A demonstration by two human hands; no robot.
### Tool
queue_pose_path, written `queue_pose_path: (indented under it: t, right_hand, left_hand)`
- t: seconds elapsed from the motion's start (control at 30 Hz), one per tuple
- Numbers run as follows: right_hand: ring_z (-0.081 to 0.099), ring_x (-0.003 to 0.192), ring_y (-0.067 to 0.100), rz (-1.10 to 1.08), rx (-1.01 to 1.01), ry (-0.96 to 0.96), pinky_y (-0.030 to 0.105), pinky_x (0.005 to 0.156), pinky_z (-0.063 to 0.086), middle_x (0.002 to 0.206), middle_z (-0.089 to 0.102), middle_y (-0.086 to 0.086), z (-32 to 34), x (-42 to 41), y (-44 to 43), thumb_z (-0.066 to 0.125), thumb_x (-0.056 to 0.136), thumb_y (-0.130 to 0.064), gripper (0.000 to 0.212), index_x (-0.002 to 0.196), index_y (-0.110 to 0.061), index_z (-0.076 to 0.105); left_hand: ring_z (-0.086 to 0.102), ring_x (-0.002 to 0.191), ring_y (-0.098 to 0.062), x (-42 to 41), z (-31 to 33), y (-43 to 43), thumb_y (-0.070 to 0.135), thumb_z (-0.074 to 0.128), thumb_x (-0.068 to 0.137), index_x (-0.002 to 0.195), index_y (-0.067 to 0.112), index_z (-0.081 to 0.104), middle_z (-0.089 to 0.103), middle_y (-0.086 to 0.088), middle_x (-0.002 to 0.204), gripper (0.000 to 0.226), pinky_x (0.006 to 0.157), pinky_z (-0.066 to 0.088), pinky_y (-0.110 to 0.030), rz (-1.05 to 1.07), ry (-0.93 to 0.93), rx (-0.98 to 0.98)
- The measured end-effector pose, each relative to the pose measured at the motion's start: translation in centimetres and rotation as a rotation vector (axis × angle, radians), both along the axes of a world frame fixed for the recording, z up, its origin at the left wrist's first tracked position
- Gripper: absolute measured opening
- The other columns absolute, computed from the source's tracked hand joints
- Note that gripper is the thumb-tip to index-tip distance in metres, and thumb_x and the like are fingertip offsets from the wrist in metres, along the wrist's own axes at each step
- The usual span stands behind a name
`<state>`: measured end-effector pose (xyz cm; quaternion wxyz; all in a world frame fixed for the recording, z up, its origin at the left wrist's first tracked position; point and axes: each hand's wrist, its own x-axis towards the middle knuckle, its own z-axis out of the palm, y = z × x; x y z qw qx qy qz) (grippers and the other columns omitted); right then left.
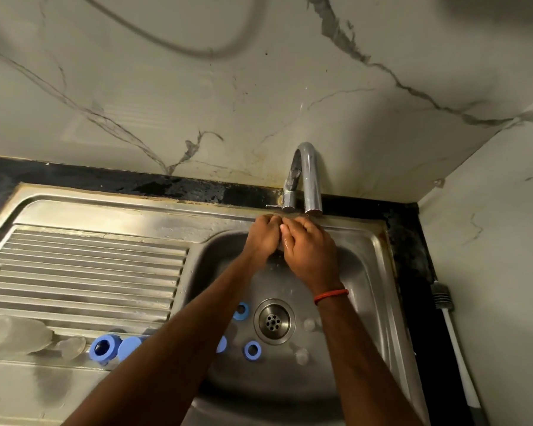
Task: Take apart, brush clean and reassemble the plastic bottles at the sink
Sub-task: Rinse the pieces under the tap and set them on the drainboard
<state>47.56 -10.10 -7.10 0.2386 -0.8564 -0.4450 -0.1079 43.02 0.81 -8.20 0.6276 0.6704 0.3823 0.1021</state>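
Observation:
My left hand [263, 239] and my right hand [310, 253] are pressed together over the sink basin [363, 272], right below the faucet spout [312, 182]. Their fingers are curled against each other and wet; anything between them is hidden. A clear plastic bottle [13, 333] lies on the drainboard [90, 272], with a clear teat [71, 348], a blue collar ring [103, 348] and a blue cap [129, 348] beside it. In the basin lie two blue rings [241, 310] [253, 350] and two small clear pieces [309, 324] [301, 355] around the drain [274, 321].
A white-handled brush [454, 336] lies on the dark counter strip to the right of the sink, against the marble side wall. The faucet lever [273, 206] sticks out to the left at the base. A marble backsplash rises behind the sink.

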Motion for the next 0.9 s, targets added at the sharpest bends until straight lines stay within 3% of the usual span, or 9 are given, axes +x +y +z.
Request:
queue_pose_path:
  t: [0.07,0.17,0.23,0.3,0.37,0.47,0.63,0.8,0.9]
  right_hand:
    - [0.067,0.088,0.023,-0.079,0.053,0.202,0.035,0.076,0.054,0.097,0.072,0.007,0.3,0.0,-0.1,0.041,0.103,-0.036,0.038,0.104,-0.015,0.073]
    - [0.063,0.075,0.026,-0.287,0.097,0.835,0.034,0.065,0.050,0.076,0.064,0.007,2.2,0.2,0.7,0.040,0.104,-0.046,0.043,0.089,-0.017,0.067]
    - [0.066,0.088,0.029,-0.241,0.044,1.051,0.042,0.079,0.056,0.092,0.067,0.013,2.2,1.1,0.6,0.040,0.099,-0.058,0.050,0.110,-0.017,0.067]
    - [0.063,0.109,0.024,-0.082,0.053,1.208,0.048,0.097,0.053,0.118,0.066,0.006,1.6,1.8,-0.2,0.048,0.087,-0.071,0.064,0.132,-0.026,0.057]
    - [0.060,0.118,0.019,0.045,0.048,1.226,0.050,0.101,0.051,0.129,0.063,-0.001,0.6,2.4,-1.3,0.063,0.082,-0.064,0.066,0.138,-0.032,0.050]
    - [0.062,0.115,0.018,0.044,0.097,1.136,0.048,0.094,0.056,0.125,0.065,-0.003,0.0,2.6,-2.6,0.082,0.078,-0.026,0.061,0.131,-0.029,0.053]
    - [0.059,0.110,0.017,-0.064,0.159,0.946,0.021,0.072,0.052,0.123,0.061,-0.003,0.9,1.8,-2.7,0.079,0.081,-0.011,0.059,0.132,-0.027,0.052]
    - [0.063,0.112,0.017,0.082,0.032,0.965,0.046,0.095,0.055,0.120,0.067,-0.004,0.7,2.6,-3.0,0.084,0.072,-0.006,0.063,0.126,-0.027,0.060]
    - [0.063,0.110,0.017,-0.020,0.018,0.849,0.046,0.094,0.055,0.119,0.067,-0.003,0.8,2.5,-3.0,0.085,0.073,-0.010,0.062,0.127,-0.028,0.060]
  left_hand:
    - [0.066,0.094,-0.027,-0.3,-0.1,-0.2,0.022,0.041,0.105,0.095,0.017,0.066,0.068,-0.008,0.095,0.028,0.090,0.055,-0.047,-0.004,-0.049,0.086]
    - [0.061,0.082,-0.016,-0.8,-0.1,-0.2,0.031,0.043,0.106,0.098,0.018,0.060,0.062,-0.001,0.089,0.022,0.075,0.052,-0.036,-0.059,-0.169,0.443]
    - [0.062,0.083,-0.009,-1.3,0.0,-0.3,0.035,0.049,0.104,0.111,0.018,0.056,0.061,0.005,0.094,0.020,0.072,0.052,-0.028,-0.063,-0.277,0.456]
    - [0.067,0.092,-0.013,-2.2,0.2,-0.2,0.036,0.057,0.100,0.126,0.017,0.050,0.063,0.007,0.105,0.033,0.076,0.060,-0.034,-0.057,-0.377,0.305]
    - [0.069,0.099,-0.018,-3.0,0.2,0.0,0.031,0.060,0.100,0.135,0.017,0.047,0.066,0.006,0.111,0.040,0.080,0.061,-0.040,-0.064,-0.467,0.188]
    - [0.069,0.084,-0.016,-3.8,0.5,0.2,0.027,0.057,0.102,0.141,0.014,0.044,0.069,-0.005,0.107,0.043,0.067,0.058,-0.028,-0.048,-0.534,0.074]
    - [0.066,0.071,-0.017,-4.3,-0.1,0.0,0.025,0.045,0.107,0.124,0.006,0.058,0.071,-0.014,0.105,0.029,0.055,0.050,-0.020,0.099,-0.473,0.067]
    - [0.067,0.074,-0.015,-4.6,0.3,-0.3,0.025,0.048,0.105,0.114,0.001,0.062,0.071,-0.008,0.094,0.030,0.062,0.056,-0.026,0.187,-0.386,0.028]
    - [0.070,0.082,-0.020,-4.8,0.3,-0.4,0.027,0.049,0.105,0.113,0.005,0.064,0.071,-0.006,0.095,0.028,0.071,0.059,-0.038,0.186,-0.360,-0.002]
